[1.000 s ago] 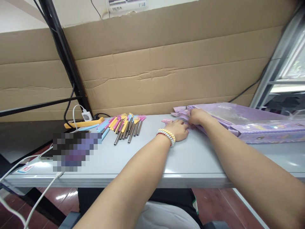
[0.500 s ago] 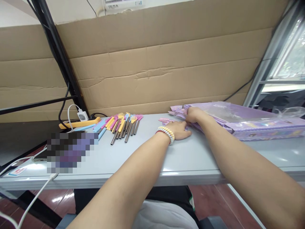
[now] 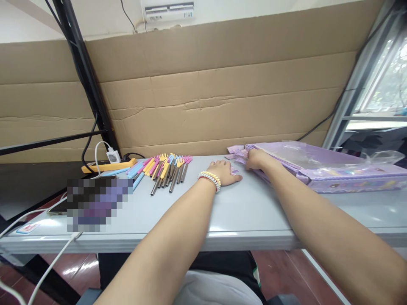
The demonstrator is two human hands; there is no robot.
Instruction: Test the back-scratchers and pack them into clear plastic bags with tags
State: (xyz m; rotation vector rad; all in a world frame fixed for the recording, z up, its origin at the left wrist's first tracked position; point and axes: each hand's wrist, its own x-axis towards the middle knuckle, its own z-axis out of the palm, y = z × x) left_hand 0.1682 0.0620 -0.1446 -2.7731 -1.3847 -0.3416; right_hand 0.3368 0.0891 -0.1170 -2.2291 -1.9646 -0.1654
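My left hand (image 3: 221,173) lies palm down on the grey table, fingers spread and thumb out to the right. Small pink printed pieces (image 3: 234,171) stick out from under its right side; their kind cannot be told. A braided yellow and white band (image 3: 210,179) circles the left wrist. At the left end of a flat purple box (image 3: 352,184), my right hand (image 3: 256,160) is closed with its fingers curled down over the edge. Its fingertips are partly hidden. More pink and purple printed pieces (image 3: 235,149) lie by that end of the box.
Left of the hands lies a pile of extendable back scratchers (image 3: 170,169) with coloured grips. A blurred-out item (image 3: 100,203), a white charger (image 3: 113,155) and cables (image 3: 57,254) are farther left. Clear plastic film (image 3: 386,157) rests on the box. Cardboard (image 3: 222,97) walls the back.
My left hand has slid left, away from my right hand, with its fingers now spread flat over the pink pieces. The right hand stays at the box's end. The view has tilted up slightly.
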